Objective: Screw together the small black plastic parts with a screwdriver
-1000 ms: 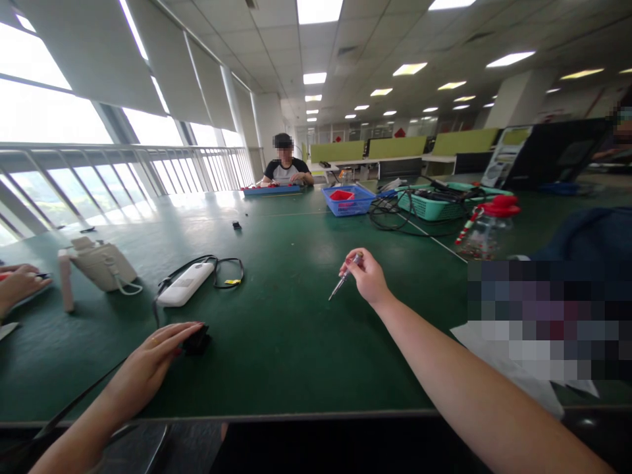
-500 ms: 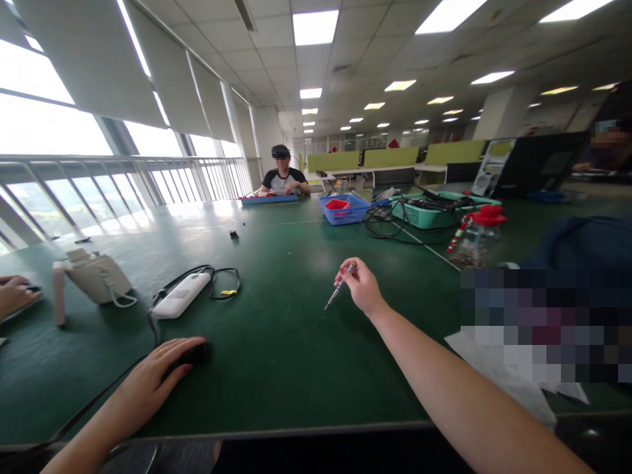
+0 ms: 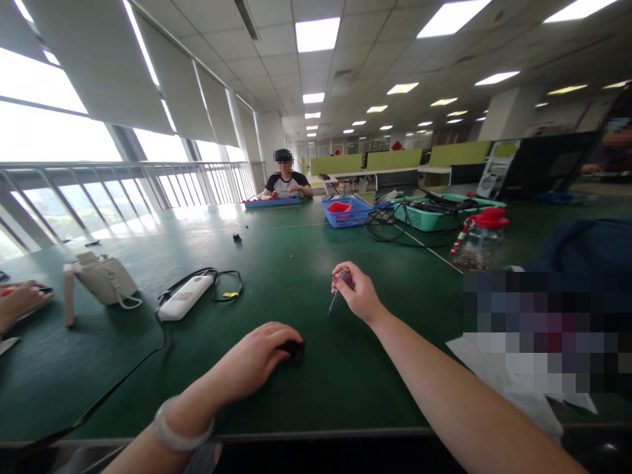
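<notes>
My left hand (image 3: 259, 355) is closed around a small black block-shaped object (image 3: 296, 351), low over or on the green table (image 3: 276, 276); the fingers hide part of it, and its kind cannot be made out. Up and to the right, my right hand (image 3: 364, 294) grips a screwdriver (image 3: 334, 303) by its clear, purplish handle. The slim metal shaft points down and to the left, its tip near the tabletop. A gap separates the screwdriver's tip from the black object.
A white power bank (image 3: 186, 297) with a black cord lies left, beside a beige bottle-like container (image 3: 106, 278). Further back are a blue basket (image 3: 345, 216), a green basket (image 3: 427, 220) of cables and a red-lidded jar (image 3: 481, 245). Another person's hand (image 3: 22, 304) is at far left.
My left hand has slid to the right with the black object, closer to the screwdriver. My right hand stays nearly in place, with the screwdriver turned slightly more upright.
</notes>
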The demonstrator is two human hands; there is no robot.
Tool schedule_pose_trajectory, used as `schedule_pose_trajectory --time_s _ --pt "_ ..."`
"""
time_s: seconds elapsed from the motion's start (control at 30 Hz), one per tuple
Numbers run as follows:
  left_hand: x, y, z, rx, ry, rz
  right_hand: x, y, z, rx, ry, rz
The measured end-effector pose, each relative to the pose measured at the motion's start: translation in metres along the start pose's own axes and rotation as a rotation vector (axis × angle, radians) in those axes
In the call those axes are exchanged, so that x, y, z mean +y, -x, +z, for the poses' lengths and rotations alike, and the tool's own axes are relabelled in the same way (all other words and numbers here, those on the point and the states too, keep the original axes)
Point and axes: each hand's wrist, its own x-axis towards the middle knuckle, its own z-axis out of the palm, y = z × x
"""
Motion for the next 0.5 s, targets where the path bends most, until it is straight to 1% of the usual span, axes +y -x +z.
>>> schedule_pose_trajectory --time_s 0.03,0.1,0.2,0.27,0.3,0.37,0.43,0.5 --pt "0.005 -0.016 0.001 -0.02 0.016 0.029 -0.001 0.0 0.0 0.001 0.032 -0.019" --pt "0.006 -0.05 0.002 -0.012 0.042 0.05 -0.002 0.0 0.0 0.022 0.126 -0.059" --pt "-0.008 -0.098 0.01 0.08 0.083 -0.006 -0.002 -0.001 -0.004 0.087 0.275 -0.092" --pt "-0.02 -0.124 0.02 0.137 0.063 -0.057 -0.001 -0.003 -0.007 0.128 0.317 -0.084" --pt "-0.024 -0.133 0.026 0.16 0.053 -0.078 0.0 -0.004 -0.009 0.141 0.326 -0.073" --pt "-0.031 -0.143 0.038 0.195 0.042 -0.09 0.001 -0.005 -0.011 0.148 0.339 -0.05" --pt "-0.035 -0.145 0.046 0.209 0.039 -0.046 0.002 -0.005 -0.011 0.135 0.348 -0.033" --pt "-0.039 -0.141 0.05 0.199 0.036 0.015 0.002 -0.005 -0.009 0.108 0.356 -0.034"
